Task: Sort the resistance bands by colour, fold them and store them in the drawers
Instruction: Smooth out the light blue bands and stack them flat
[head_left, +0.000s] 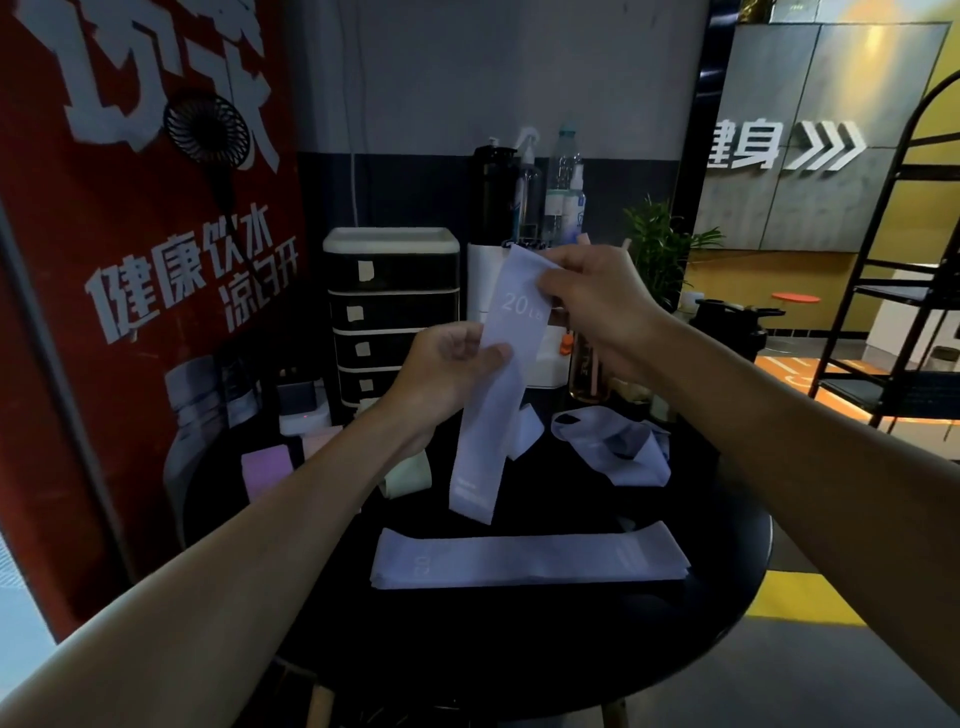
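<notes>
In front of the black drawer unit (390, 317), the left hand (447, 371) and right hand (597, 306) pinch a lilac 20 lb resistance band (488, 441) hanging upright; a slack pinch could drop it unfolded.

- We see a tall red banner (130, 312) on the left, printed with white Chinese characters and a picture of a water bottle.
- A small black fan (208, 130) stands in front of the banner on a thin stalk.
- The back wall (467, 67) is pale grey above and dark below.
- We look down on a round black table (519, 649) with a dim top.
- A leafy green plant (670, 244) stands beyond the table's far right edge.
- To the right, brightly lit grey wall panels (883, 197) carry white lettering and three chevrons (831, 145).
- A black metal rack (893, 296) rises at the right edge.
- The floor (779, 691) is grey, crossed by a yellow stripe (810, 597).
</notes>
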